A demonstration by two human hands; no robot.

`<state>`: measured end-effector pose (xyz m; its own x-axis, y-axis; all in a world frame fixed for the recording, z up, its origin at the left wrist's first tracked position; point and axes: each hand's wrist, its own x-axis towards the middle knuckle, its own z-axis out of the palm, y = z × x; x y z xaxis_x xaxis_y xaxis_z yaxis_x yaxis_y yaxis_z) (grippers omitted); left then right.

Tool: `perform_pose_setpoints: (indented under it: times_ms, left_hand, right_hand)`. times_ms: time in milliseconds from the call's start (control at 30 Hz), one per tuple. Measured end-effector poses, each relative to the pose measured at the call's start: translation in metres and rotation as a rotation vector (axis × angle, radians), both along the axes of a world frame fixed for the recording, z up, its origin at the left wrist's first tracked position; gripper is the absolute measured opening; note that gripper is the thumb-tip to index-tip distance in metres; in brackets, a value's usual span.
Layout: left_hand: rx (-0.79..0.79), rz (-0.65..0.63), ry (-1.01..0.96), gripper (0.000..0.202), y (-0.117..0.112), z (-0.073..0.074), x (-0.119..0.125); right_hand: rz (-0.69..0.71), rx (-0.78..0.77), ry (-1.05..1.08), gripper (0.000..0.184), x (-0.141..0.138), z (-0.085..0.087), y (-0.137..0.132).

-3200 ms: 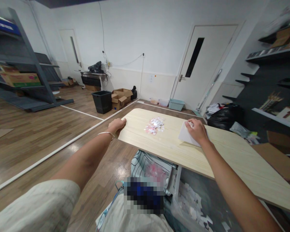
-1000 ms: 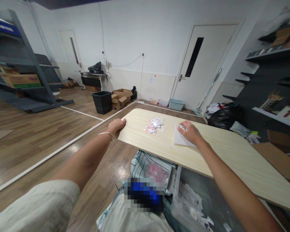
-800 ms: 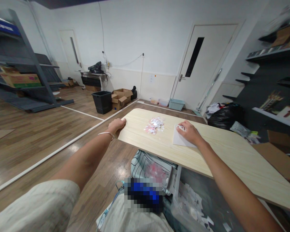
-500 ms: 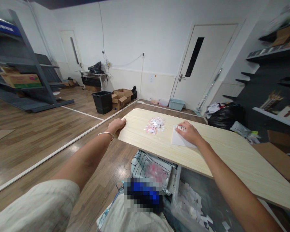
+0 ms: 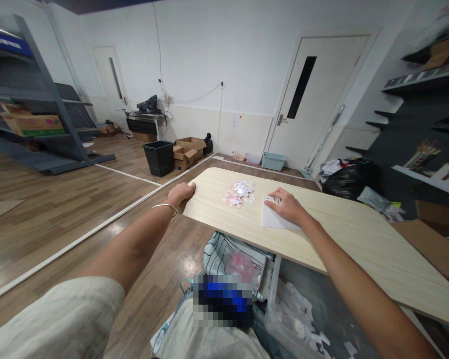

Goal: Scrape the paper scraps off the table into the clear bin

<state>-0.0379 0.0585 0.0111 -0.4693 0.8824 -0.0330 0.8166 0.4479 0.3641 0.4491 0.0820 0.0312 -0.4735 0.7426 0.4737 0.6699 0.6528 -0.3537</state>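
My left hand [image 5: 181, 192] grips the far left corner of the light wooden table [image 5: 351, 239], fingers curled over its edge. My right hand [image 5: 287, 206] lies palm down on a white sheet [image 5: 270, 220] that rests flat on the tabletop. A small pile of pink and white paper bits [image 5: 239, 193] sits on the table between my hands, just left of the sheet and apart from it.
Below the table's near edge stands a clear bin of paper scraps [image 5: 301, 314] beside a striped bag [image 5: 224, 252]. A black bin [image 5: 158, 157] and cardboard boxes [image 5: 187, 149] stand on the floor beyond. A black rubbish bag [image 5: 349, 179] lies at the right. Shelves line both sides.
My right hand has pressed the white sheet flat and slid it leftward across the table, closer to the pile of paper bits. My left hand has stayed on the corner.
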Motion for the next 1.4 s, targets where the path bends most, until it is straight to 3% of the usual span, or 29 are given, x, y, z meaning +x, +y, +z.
perform_pose_setpoints:
  times_ms: [500,767,1033,1400]
  left_hand:
    - [0.014,0.000,0.006,0.078,0.003,-0.005,-0.003]
    - [0.013,-0.001,0.009,0.078,0.002,-0.004,-0.004]
    - [-0.007,-0.013,0.007,0.075,0.002,0.001,-0.002]
    - [-0.004,-0.007,0.012,0.074,0.000,0.003,-0.001]
  right_hand:
    - [0.090,-0.074,0.029,0.020,-0.001,0.003,-0.006]
    - [0.074,-0.061,0.062,0.024,0.004,0.004,-0.003]
    - [-0.031,-0.042,0.028,0.024,0.011,-0.001,0.010]
    - [-0.036,-0.052,0.016,0.023,0.013,0.000,0.010]
